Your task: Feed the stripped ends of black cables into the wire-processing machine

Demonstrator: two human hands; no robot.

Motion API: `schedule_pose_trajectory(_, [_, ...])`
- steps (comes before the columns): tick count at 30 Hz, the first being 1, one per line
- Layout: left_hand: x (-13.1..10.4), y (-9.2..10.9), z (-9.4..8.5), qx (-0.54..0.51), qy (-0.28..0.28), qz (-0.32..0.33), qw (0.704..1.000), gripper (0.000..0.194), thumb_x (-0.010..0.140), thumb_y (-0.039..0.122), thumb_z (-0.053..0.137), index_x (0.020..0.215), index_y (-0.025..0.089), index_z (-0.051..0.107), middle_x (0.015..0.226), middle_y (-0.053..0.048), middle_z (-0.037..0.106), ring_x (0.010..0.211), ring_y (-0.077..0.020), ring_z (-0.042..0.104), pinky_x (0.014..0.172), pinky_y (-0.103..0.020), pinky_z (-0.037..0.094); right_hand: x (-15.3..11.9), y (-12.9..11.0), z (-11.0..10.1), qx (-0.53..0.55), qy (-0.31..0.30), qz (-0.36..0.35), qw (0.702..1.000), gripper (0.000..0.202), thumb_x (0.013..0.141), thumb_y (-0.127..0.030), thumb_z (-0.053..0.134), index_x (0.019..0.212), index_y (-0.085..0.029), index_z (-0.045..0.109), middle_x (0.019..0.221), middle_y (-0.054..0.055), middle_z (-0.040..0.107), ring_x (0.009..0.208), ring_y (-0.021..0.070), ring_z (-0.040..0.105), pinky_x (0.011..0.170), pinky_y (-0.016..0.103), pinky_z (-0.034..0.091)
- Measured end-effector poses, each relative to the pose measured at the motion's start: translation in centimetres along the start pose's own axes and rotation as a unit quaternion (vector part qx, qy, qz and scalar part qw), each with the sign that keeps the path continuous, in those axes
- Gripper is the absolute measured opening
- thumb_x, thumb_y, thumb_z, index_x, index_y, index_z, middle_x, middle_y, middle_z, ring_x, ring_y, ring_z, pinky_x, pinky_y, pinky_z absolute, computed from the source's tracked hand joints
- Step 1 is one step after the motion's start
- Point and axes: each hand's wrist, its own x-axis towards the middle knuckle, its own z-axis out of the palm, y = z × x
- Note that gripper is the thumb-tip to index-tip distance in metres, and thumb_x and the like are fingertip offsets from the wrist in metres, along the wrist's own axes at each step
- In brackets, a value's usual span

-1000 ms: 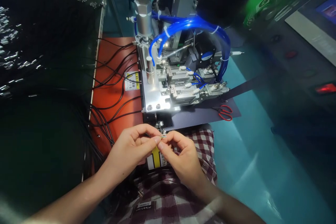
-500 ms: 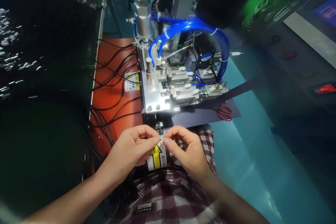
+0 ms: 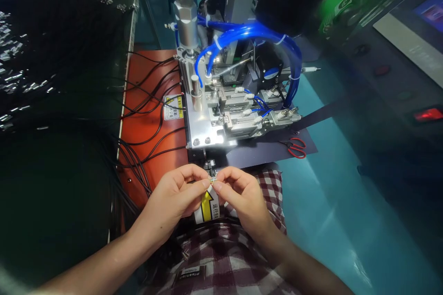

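My left hand and my right hand meet at the fingertips in front of the machine. Between their pinched thumbs and forefingers is a small shiny part, mostly hidden and too small to name. Both hands grip it from opposite sides. Just beyond the fingers is a small black fixture at the machine's near edge. Below the fingertips, a white label with a yellow arrow shows between the hands.
The metal machine with blue hoses stands ahead on an orange plate crossed by black cables. Red-handled scissors lie right on a dark sheet. Many small shiny pieces cover the dark surface at the left.
My right fingertips have shifted slightly left, closer to my left ones, around the small part. The view has moved very slightly.
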Motion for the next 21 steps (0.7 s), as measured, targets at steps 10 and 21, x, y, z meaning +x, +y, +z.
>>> schedule_pose_trajectory(10, [0.10, -0.32, -0.04, 0.018, 0.004, 0.005, 1.000, 0.015, 0.083, 0.029, 0.060, 0.077, 0.016, 0.054, 0.049, 0.010, 0.034, 0.042, -0.0035, 0.023, 0.040, -0.018, 0.015, -0.02, 0.08, -0.06, -0.002, 0.003, -0.011, 1.000, 0.011, 0.074, -0.023, 0.067, 0.070, -0.017, 0.060, 0.062, -0.003, 0.055, 0.055, 0.0096, 0.047, 0.054, 0.022, 0.039])
schedule_pose_trajectory(21, [0.07, -0.61, -0.09, 0.026, -0.003, 0.011, 1.000, 0.017, 0.083, 0.032, 0.060, 0.079, 0.017, 0.054, 0.050, 0.010, 0.033, 0.043, -0.0039, 0.022, 0.040, -0.018, 0.014, 0.23, 0.18, -0.11, 0.010, 0.001, -0.006, 1.000, 0.012, 0.073, -0.025, 0.068, 0.069, -0.017, 0.060, 0.062, -0.003, 0.055, 0.054, 0.0100, 0.048, 0.052, 0.023, 0.039])
